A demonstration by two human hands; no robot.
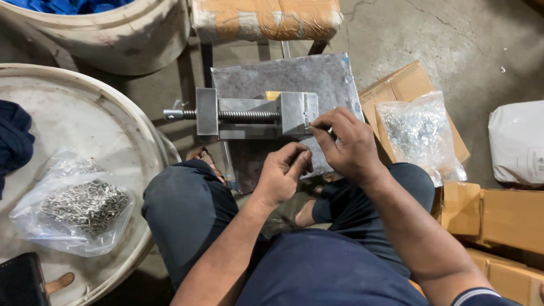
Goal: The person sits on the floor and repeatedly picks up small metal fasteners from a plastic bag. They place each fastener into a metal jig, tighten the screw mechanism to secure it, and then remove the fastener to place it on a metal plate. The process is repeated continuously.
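Vise of grey metal, with a threaded screw, sits on a steel plate on the floor, just ahead of the knees. Right hand pinches a tiny part against the vise's right block; what it is, too small to tell. Left hand curls loosely just below, touching nothing clear. A clear bag of small metal pieces lies on a round white lid at left; another bag rests on cardboard boxes at right.
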